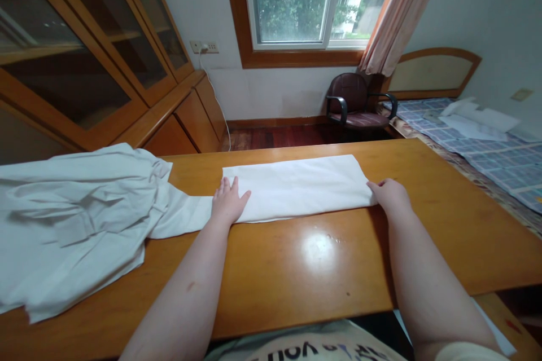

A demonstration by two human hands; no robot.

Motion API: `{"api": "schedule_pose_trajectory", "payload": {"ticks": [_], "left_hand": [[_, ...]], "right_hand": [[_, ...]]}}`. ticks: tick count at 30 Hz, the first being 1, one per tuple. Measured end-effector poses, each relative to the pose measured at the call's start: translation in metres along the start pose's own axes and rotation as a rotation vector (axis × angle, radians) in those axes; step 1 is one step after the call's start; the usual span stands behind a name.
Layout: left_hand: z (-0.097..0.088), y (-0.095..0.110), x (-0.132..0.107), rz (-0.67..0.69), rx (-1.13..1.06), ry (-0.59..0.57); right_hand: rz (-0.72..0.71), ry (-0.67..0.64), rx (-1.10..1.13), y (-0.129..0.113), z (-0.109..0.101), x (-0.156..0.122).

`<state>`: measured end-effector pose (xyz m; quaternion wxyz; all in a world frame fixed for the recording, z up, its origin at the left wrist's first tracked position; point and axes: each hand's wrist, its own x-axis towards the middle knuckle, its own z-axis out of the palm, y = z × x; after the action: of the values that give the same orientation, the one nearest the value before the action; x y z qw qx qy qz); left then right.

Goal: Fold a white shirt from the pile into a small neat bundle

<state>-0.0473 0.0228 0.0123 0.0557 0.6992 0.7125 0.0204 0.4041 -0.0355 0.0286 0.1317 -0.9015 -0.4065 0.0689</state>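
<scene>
A long white cloth [296,189] lies folded into a flat rectangle across the wooden table [271,276]. On its left end my left hand [228,201] rests flat with fingers spread. My right hand [389,194] pinches the right edge of the folded cloth between thumb and fingers. To the left, a loose, crumpled stretch of white cloth [84,208] spreads over the table, and a narrower strip of it runs to the folded part under my left hand. Whether the two are one piece is hidden there.
Along the left wall stands a wooden cabinet [148,107] with glass doors. Past the table's far edge is a brown armchair [355,98] below the window [313,5]. On the right is a bed [486,146] with white sheets of material [483,118] on it.
</scene>
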Motion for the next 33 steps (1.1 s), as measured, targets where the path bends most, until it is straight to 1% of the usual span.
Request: {"api": "schedule_pose_trajectory", "payload": {"ticks": [6, 9, 11, 12, 14, 16, 18, 19, 23, 26, 31, 33], "left_hand": [[0.002, -0.002, 0.001, -0.005, 0.0, 0.005], [0.003, -0.002, 0.002, -0.007, 0.002, 0.001], [0.003, -0.002, 0.002, -0.004, 0.003, -0.001], [0.003, -0.002, 0.002, -0.003, 0.003, -0.001], [0.002, -0.002, 0.002, -0.002, 0.002, -0.003], [0.002, -0.002, 0.001, -0.003, 0.003, -0.004], [0.002, -0.002, 0.001, -0.006, 0.003, -0.007], [0.001, -0.002, 0.001, -0.008, 0.003, -0.009], [0.002, -0.002, 0.001, -0.008, -0.007, -0.008], [0.002, -0.002, 0.002, -0.007, -0.007, -0.007], [0.002, -0.002, 0.001, -0.005, -0.001, -0.005], [0.001, -0.002, 0.001, -0.002, 0.002, -0.002]], "right_hand": [[0.009, -0.002, 0.042, 0.006, -0.011, 0.001], [0.085, -0.04, 0.191, 0.014, -0.018, 0.002], [0.127, -0.11, 0.324, 0.018, -0.021, 0.002], [0.125, -0.139, 0.365, 0.019, -0.021, 0.001], [0.075, -0.176, 0.354, 0.017, -0.022, -0.001], [0.014, -0.187, 0.275, 0.014, -0.022, -0.003], [-0.006, -0.197, 0.242, 0.011, -0.02, -0.006], [-0.003, -0.205, 0.258, 0.01, -0.019, -0.006], [0.023, -0.24, 0.419, 0.015, -0.011, -0.003], [0.071, -0.258, 0.514, 0.017, -0.007, -0.001], [0.124, -0.28, 0.856, 0.014, -0.005, -0.003], [0.134, -0.297, 0.912, 0.012, -0.004, -0.004]]}}
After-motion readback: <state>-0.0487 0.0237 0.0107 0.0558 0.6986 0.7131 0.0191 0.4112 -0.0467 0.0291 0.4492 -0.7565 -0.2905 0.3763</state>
